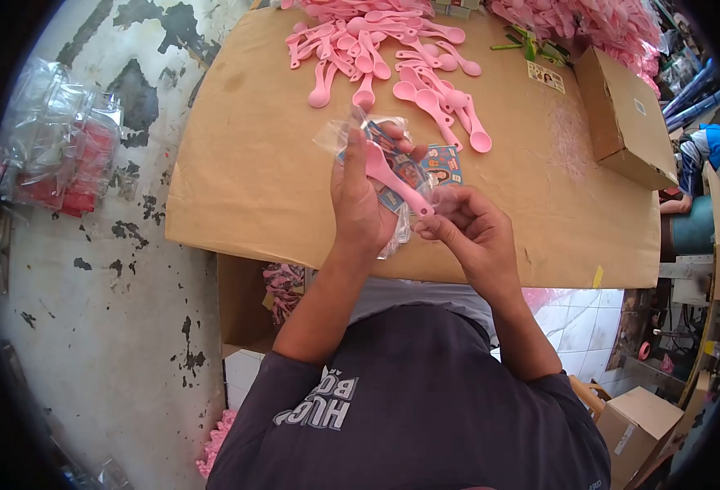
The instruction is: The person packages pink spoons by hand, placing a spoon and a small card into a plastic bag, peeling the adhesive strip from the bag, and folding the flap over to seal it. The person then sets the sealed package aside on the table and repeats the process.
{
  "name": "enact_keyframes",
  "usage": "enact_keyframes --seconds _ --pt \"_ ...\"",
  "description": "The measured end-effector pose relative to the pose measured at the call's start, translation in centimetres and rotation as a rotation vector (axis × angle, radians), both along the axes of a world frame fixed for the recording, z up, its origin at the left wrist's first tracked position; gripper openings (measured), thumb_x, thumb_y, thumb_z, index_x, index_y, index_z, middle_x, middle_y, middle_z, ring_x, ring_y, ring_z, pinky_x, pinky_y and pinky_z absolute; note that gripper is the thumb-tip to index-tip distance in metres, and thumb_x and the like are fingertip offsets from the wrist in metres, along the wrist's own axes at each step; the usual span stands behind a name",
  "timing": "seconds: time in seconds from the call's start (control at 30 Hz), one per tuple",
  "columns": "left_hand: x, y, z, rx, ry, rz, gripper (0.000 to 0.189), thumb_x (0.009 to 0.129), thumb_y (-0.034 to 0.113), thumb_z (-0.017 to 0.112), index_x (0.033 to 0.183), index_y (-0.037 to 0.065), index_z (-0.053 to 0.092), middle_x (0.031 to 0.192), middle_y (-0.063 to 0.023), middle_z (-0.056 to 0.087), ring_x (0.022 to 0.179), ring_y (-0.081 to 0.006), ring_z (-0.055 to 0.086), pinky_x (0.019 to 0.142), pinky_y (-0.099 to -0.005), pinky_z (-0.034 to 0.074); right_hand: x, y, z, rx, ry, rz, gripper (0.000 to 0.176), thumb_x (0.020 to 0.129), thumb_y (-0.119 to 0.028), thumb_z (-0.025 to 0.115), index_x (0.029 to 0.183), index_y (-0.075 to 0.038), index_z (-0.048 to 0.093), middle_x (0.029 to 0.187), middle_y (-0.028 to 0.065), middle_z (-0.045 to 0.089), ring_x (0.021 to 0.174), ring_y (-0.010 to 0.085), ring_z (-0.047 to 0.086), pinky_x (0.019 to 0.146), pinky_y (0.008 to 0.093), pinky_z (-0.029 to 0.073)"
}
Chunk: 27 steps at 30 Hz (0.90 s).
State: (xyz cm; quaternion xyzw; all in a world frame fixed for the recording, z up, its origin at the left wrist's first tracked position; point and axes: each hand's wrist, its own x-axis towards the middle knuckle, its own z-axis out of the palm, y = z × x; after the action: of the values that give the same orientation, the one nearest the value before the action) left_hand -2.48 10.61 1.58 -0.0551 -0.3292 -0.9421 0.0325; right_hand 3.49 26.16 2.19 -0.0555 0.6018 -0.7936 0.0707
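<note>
A pink plastic measuring spoon (396, 181) lies slantwise over my left palm, bowl toward the upper left and the holed handle end toward the lower right. My left hand (358, 188) is closed around a clear plastic bag (335, 135) with the spoon and a printed blue card (390, 198) at it. Whether the spoon is fully inside the bag is hard to tell. At the handle end my right hand (472, 233) is closed in a pinch, with clear film by its fingers. Beneath the hands, another printed card (444, 163) rests on the table.
Many loose pink spoons (368, 41) are heaped at the table's (254, 163) far side. A cardboard box (621, 118) and green strips (531, 45) are at the right. Clear bags (57, 139) lie off to the left. Another person (699, 155) is at the far right.
</note>
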Motion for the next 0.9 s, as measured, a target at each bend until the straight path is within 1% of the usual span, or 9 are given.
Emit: enact_keyframes --seconds 0.17,0.4,0.5,0.57,0.6,0.67,0.7,0.8,0.9 --pt "0.6 0.7 -0.4 0.222 -0.116 -0.192 0.045 0.110 0.026 0.050 0.150 0.008 0.041 0.107 -0.0074 0.062 0.097 -0.0166 0.065 0.098 -0.0416 0.058 -1.2 -0.1 -1.6 0.233 0.099 -0.139 0.037 0.091 -0.011 0.079 0.116 -0.005 0.052 0.107 0.0047 0.066 0.090 0.0073 0.063 0.071 0.0205 0.051" --pt "0.4 -0.2 -0.3 0.178 -0.121 -0.327 0.045 0.109 0.021 0.051 0.149 0.003 0.039 0.112 -0.0113 0.064 0.107 -0.0204 0.067 0.097 -0.0424 0.060 -1.6 -0.3 -1.9 0.206 0.273 -0.140 0.045 0.086 -0.015 0.084 0.119 -0.004 0.056 0.102 0.0010 0.067 0.083 0.0058 0.062 0.063 0.0213 0.049" --pt "0.4 -0.1 -0.2 0.164 -0.122 -0.366 0.045 0.108 0.018 0.052 0.148 0.002 0.039 0.116 -0.0135 0.064 0.109 -0.0225 0.067 0.098 -0.0422 0.059 -1.8 -0.1 -1.3 0.329 0.276 -0.203 0.054 0.083 -0.016 0.085 0.129 -0.007 0.056 0.109 0.0061 0.069 0.097 0.0143 0.065 0.074 0.0281 0.053" --pt "0.3 -0.4 -0.1 0.139 -0.157 -0.391 0.044 0.108 0.018 0.052 0.148 0.003 0.040 0.124 -0.0157 0.063 0.117 -0.0247 0.065 0.102 -0.0423 0.057 -2.2 -0.1 -0.4 0.709 0.887 -0.438 0.055 0.080 -0.018 0.086 0.130 -0.012 0.064 0.127 0.0141 0.067 0.120 0.0271 0.061 0.092 0.0367 0.052" --pt "0.3 -0.5 0.0 0.145 -0.154 -0.389 0.044 0.108 0.018 0.052 0.148 0.003 0.040 0.124 -0.0157 0.063 0.117 -0.0247 0.065 0.102 -0.0423 0.057 -2.2 0.4 -0.1 0.712 0.892 -0.434 0.055 0.080 -0.018 0.086 0.130 -0.012 0.064 0.127 0.0141 0.067 0.120 0.0271 0.061 0.092 0.0367 0.052" --pt "0.2 -0.8 0.4 0.147 -0.242 -0.357 0.044 0.108 0.019 0.052 0.147 0.003 0.041 0.135 -0.0185 0.059 0.127 -0.0280 0.059 0.106 -0.0447 0.054 -1.7 2.1 0.5 0.748 1.126 -0.107 0.047 0.080 -0.021 0.085 0.125 -0.017 0.072 0.141 0.0194 0.060 0.134 0.0364 0.051 0.107 0.0428 0.045" --pt "0.1 -1.2 0.7 0.149 -0.239 -0.351 0.044 0.108 0.019 0.052 0.147 0.003 0.041 0.135 -0.0185 0.059 0.127 -0.0280 0.059 0.106 -0.0447 0.054 -1.5 2.4 1.3 0.586 1.031 -0.032 0.033 0.085 -0.018 0.080 0.117 -0.016 0.077 0.151 0.0204 0.052 0.140 0.0382 0.048 0.112 0.0452 0.041" --pt "0.0 -2.0 1.2 0.289 -0.216 -0.454 0.037 0.106 0.014 0.053 0.140 0.005 0.041 0.141 -0.0250 0.054 0.134 -0.0353 0.054 0.108 -0.0527 0.052 -2.1 3.4 2.2 0.414 0.780 -0.131 0.033 0.088 -0.014 0.075 0.120 -0.016 0.076 0.150 0.0194 0.053 0.141 0.0402 0.046 0.116 0.0488 0.036" --pt "0.0 -2.0 1.4 0.305 -0.243 -0.482 0.038 0.106 0.015 0.053 0.140 0.004 0.040 0.144 -0.0260 0.051 0.135 -0.0360 0.053 0.109 -0.0539 0.051 -4.0 3.3 1.6 0.631 0.864 -0.176 0.032 0.088 -0.004 0.070 0.118 -0.016 0.076 0.152 0.0167 0.053 0.145 0.0399 0.042 0.118 0.0502 0.033"
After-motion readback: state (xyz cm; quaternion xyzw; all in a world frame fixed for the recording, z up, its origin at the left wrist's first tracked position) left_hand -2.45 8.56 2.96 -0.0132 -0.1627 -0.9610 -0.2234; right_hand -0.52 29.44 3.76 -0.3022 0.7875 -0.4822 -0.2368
